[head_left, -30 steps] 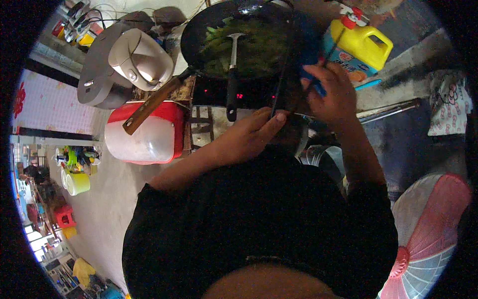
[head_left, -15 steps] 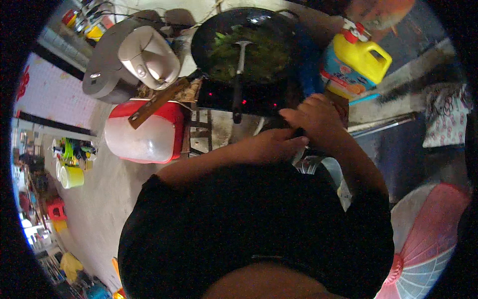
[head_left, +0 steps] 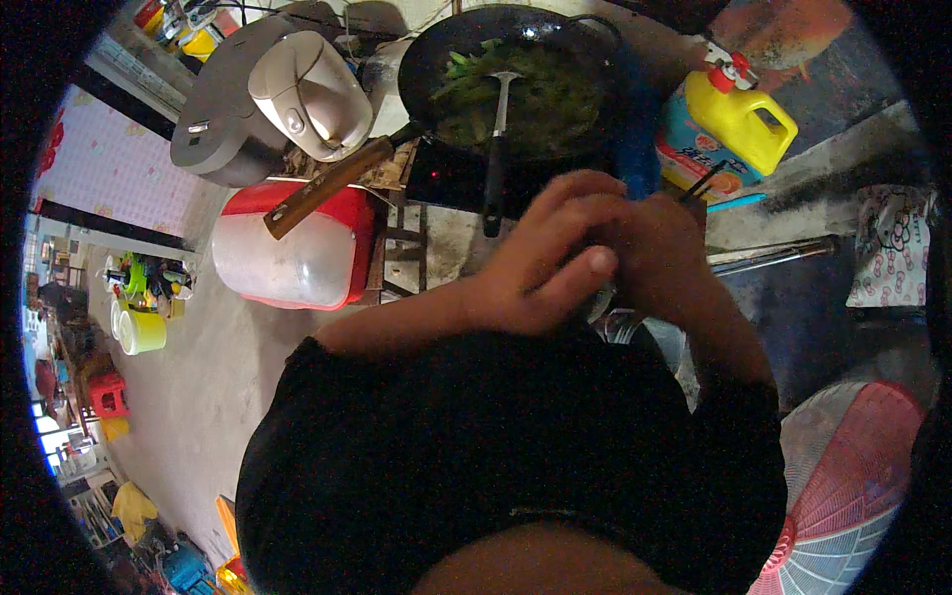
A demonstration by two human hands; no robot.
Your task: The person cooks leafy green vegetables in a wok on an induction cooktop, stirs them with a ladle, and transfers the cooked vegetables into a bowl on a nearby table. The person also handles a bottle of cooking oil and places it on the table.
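A person's left hand (head_left: 540, 258) and right hand (head_left: 659, 253) meet at the frame's centre. At twelve o'clock a wok (head_left: 516, 79) sits on a cooktop (head_left: 451, 178), a spatula (head_left: 496, 129) in it. A rice cooker (head_left: 268, 99) stands at ten o'clock, a jug (head_left: 744, 119) at two, a fan (head_left: 853, 486) at four.
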